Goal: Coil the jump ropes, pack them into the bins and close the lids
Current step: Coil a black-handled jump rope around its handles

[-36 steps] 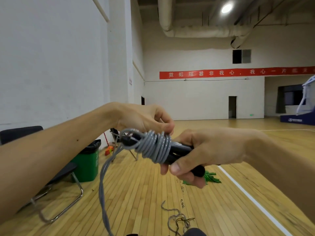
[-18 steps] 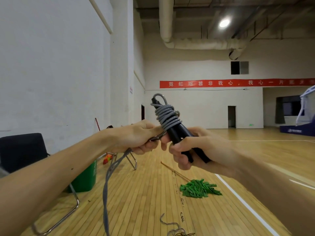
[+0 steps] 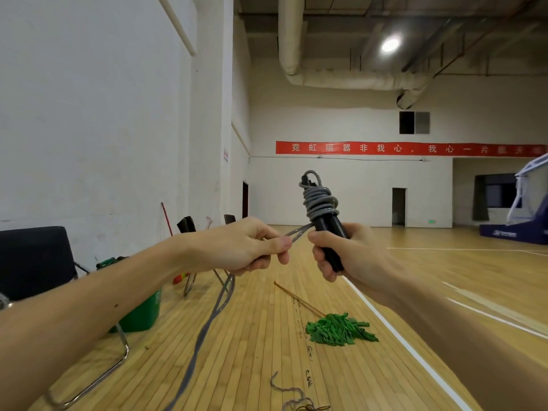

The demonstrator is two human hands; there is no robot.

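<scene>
right grip (image 3: 350,253): forearm out, fist wrapped round black handles (image 3: 330,232), tilted up-left | grey jump rope (image 3: 321,203): coiled round their tops | left grip (image 3: 246,247): level alongside, pinching the loose strands, which hang to the floor (image 3: 267,336)

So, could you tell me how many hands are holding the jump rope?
2: the left hand pinches the grey cord; the right hand grips the black handles below the coil.

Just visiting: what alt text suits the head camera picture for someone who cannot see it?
A person's right hand grips black jump rope handles wound with grey rope, while the left hand pinches the rope's loose length, which trails to the wooden gym floor. A green mop lies ahead.
</scene>
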